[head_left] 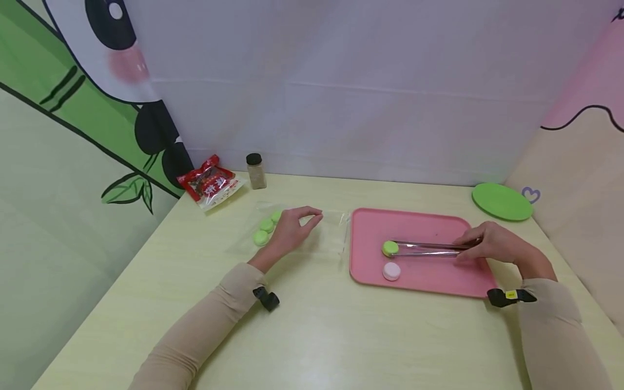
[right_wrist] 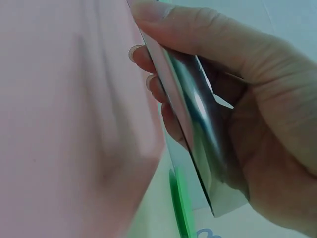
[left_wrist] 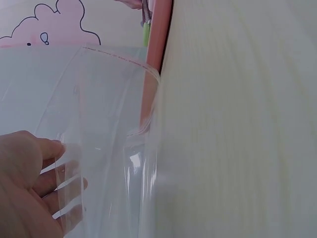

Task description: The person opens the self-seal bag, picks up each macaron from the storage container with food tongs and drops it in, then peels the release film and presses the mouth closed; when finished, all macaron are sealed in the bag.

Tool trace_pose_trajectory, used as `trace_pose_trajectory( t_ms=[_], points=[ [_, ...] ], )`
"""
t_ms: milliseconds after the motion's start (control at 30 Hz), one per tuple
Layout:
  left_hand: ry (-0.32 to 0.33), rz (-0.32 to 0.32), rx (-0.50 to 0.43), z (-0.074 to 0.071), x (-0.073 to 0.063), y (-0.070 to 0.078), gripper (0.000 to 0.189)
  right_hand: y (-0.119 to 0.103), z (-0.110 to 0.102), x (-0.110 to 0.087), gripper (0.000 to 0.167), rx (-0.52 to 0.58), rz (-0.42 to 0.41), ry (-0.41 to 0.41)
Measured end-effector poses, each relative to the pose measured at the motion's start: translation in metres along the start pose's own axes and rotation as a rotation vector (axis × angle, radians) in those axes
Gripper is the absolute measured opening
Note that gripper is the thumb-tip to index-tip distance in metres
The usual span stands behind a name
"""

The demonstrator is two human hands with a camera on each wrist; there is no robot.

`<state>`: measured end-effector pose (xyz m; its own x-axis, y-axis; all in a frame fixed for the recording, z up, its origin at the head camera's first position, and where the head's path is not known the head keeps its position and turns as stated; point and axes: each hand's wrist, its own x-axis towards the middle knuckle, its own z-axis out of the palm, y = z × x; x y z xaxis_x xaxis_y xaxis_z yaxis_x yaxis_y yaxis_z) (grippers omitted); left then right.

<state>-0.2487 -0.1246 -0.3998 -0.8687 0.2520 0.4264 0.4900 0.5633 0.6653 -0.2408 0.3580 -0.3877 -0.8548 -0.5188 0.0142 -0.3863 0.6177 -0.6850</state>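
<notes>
a small curtained booth, with cartoon-print cloth [head_left: 341, 97] on three sides of a pale table [head_left: 317, 336]

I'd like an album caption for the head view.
Right hand holding metal tongs with a green piece between their tips, pink tray beneath; left hand holding a clear bag.

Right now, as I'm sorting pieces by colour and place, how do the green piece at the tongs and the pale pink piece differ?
The green piece is vivid; the pale pink piece is much lighter in colour. The green piece sits between the tips of the tongs; the pale pink piece lies on the tray, outside them. Both are round.
</notes>
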Motion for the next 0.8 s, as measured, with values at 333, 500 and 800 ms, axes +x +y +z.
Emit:
trace_pose_trajectory(
  t_ms=[333, 500, 800],
  points=[
    [0.007, 0.01, 0.009, 0.001, 0.002, 0.001, 0.02, -0.036, 0.006, 0.015, 0.03, -0.058, -0.063, 0.065],
    [0.001, 0.021, 0.01, 0.003, 0.004, 0.001, 0.021, -0.059, 0.019, 0.03, 0.029, -0.089, -0.138, 0.048],
    [-0.008, 0.013, 0.017, 0.003, 0.0, -0.003, 0.022, -0.094, 0.06, 0.062, 0.029, -0.244, -0.182, 0.049]
  ],
)
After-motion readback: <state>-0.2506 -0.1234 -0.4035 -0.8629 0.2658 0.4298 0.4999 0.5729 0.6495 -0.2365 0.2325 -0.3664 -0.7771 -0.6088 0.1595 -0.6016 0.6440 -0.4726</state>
